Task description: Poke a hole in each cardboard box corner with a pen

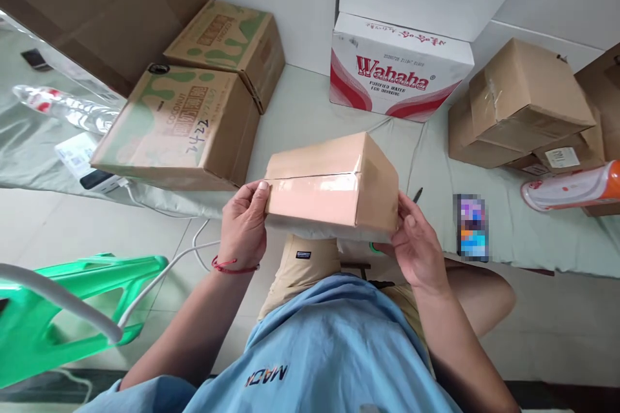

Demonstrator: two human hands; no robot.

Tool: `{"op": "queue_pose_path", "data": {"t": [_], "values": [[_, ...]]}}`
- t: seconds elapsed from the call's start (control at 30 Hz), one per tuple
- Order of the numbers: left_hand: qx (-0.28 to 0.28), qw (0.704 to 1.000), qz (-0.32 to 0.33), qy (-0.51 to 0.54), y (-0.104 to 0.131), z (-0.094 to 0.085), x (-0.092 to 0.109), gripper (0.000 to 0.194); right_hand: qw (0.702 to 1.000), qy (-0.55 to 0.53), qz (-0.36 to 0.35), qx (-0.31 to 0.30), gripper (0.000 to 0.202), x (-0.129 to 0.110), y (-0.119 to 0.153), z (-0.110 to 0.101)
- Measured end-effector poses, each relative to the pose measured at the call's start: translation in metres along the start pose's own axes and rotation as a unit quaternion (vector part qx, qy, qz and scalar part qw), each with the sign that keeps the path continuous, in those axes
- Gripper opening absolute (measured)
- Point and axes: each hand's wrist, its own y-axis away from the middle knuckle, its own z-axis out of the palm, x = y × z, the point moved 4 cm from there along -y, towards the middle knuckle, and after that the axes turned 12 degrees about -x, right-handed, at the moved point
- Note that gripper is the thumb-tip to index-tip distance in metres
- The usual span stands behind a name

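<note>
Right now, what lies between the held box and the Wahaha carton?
Only green cloth shows between the box and the carton in the head view.

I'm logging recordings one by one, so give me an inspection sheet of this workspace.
Surface: pale green cloth, wrinkled in places.
Job's things: taped brown carton, held at the cloth's near edge.
Clutter: phone, pen, clear bottle, Wahaha box, other cartons at both sides.
Hands: left hand grips the carton's left end; right hand touches its right end.
Cables: white cable crosses before a green stool, left.
Surroundings: white panels behind; tiled floor below.
</note>
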Motion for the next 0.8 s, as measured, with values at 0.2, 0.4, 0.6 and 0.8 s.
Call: {"op": "queue_pose_path", "data": {"t": [0.2, 0.4, 0.6, 0.8], "values": [[-0.066, 0.997, 0.041, 0.001, 0.016, 0.014, 0.002, 0.05, 0.998, -0.017, 0.015, 0.062, 0.064, 0.008, -0.002, -0.016], [-0.121, 0.992, 0.043, -0.015, 0.03, 0.023, -0.009, 0.04, 0.994, -0.021, 0.034, 0.106, 0.06, 0.008, 0.004, -0.053], [-0.151, 0.988, -0.036, -0.027, 0.03, 0.027, -0.009, 0.055, 0.991, -0.031, 0.031, 0.128, 0.062, -0.002, 0.012, -0.069], [-0.226, 0.968, -0.109, -0.031, 0.038, 0.035, -0.007, 0.047, 0.994, 0.021, -0.043, 0.102, 0.065, -0.017, 0.015, -0.055]]}}
